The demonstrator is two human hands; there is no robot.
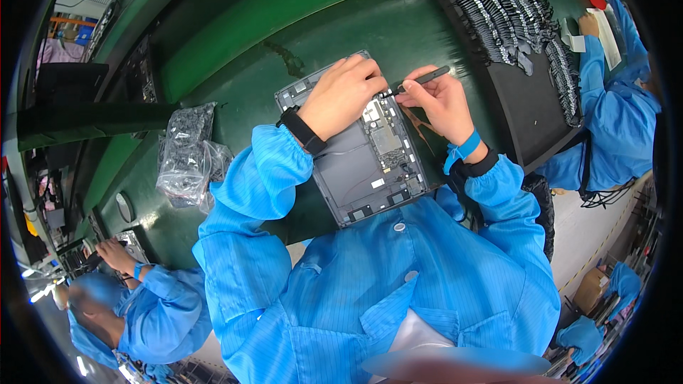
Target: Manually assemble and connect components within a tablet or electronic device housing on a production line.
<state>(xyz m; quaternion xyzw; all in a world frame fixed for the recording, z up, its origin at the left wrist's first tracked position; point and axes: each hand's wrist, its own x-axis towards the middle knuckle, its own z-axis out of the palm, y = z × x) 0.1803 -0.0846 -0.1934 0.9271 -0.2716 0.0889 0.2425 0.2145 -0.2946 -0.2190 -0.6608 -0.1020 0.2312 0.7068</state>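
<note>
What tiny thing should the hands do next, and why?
Maybe the right hand should gently steady the tool before moving it, because its tip is close to both the board and the left hand's fingertips.

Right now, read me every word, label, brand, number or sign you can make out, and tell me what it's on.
No text can be read in this view.
White label inside the grey device casing: too small to read.
Circuit board: any markings too small to read.
Slim dark tool in the right hand: any marking too small to read.
Clear plastic bags: any print too blurred to read.
</note>
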